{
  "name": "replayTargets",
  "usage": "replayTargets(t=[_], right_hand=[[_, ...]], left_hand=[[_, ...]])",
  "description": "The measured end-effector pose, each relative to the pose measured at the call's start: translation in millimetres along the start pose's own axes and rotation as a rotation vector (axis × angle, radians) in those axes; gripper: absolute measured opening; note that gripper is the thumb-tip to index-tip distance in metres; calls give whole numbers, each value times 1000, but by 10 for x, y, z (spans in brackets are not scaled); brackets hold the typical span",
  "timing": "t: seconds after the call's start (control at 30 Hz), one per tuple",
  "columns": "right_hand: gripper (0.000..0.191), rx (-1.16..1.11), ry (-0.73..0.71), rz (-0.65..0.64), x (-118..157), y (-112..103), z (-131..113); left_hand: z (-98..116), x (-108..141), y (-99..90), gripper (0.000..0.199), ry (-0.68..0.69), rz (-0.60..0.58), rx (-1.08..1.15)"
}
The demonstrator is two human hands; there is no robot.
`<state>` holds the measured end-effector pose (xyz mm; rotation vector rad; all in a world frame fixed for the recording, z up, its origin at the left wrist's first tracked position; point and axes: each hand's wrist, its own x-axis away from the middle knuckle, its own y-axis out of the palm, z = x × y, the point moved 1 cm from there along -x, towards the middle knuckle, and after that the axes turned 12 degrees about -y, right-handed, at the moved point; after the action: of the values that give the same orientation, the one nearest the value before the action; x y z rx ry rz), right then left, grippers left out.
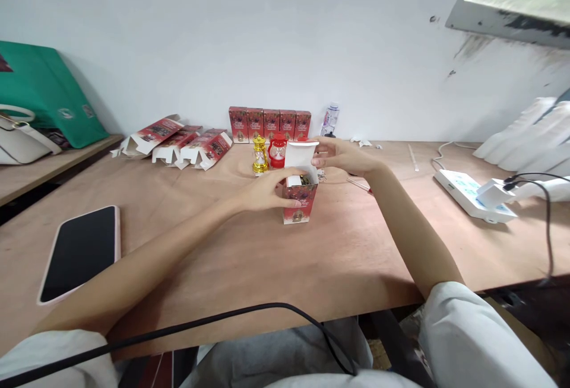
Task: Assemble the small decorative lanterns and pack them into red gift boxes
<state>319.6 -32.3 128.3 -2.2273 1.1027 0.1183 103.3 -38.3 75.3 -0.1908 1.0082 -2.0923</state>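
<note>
A small red printed carton (297, 207) stands upright on the table with its top open and the white lid flap (301, 153) raised. Something dark and greenish-gold shows inside its mouth, too small to make out. Round the carton's left side and front, my left hand (271, 190) is closed, with thumb and fingers gripping it. My right hand (341, 155) is at the right edge of the raised flap, fingers bent and pinching there. Just behind stand a gold mini lantern (260, 155) and a red mini lantern (276, 149); another red top is partly hidden by the flap.
Several closed red cartons (271, 124) line the wall. Opened cartons (207, 148) lie at the left back. A phone (84, 251) is at the left front, a power strip (474, 195) at the right. A black cable (214, 318) crosses in front of me. A clear bottle (330, 118) stands behind.
</note>
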Motion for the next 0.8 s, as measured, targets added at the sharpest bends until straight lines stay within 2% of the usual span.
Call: replayTargets(t=[0.13, 0.23, 0.33, 0.4, 0.47, 0.53, 0.67, 0.8], right_hand=[[53, -37, 44, -71, -65, 164, 67], [55, -17, -5, -55, -97, 215, 43], [59, 111, -68, 10, -83, 197, -40], [58, 257, -79, 23, -54, 174, -113], [55, 369, -88, -20, -19, 156, -191], [54, 403, -96, -117, 15, 145, -259], [52, 399, -57, -285, 73, 132, -343], [50, 391, -5, -311, 99, 145, -371]], left_hand=[[-6, 26, -31, 64, -32, -22, -61], [-10, 51, -57, 75, -43, -54, -101], [-5, 64, -69, 93, -79, -56, -105], [5, 62, -74, 98, -69, -62, -103], [16, 52, -83, 93, -10, -81, -101], [17, 38, -96, 82, 40, -115, -90], [-13, 14, -111, 67, 6, -129, -57], [-23, 5, -117, 60, 21, -104, -53]])
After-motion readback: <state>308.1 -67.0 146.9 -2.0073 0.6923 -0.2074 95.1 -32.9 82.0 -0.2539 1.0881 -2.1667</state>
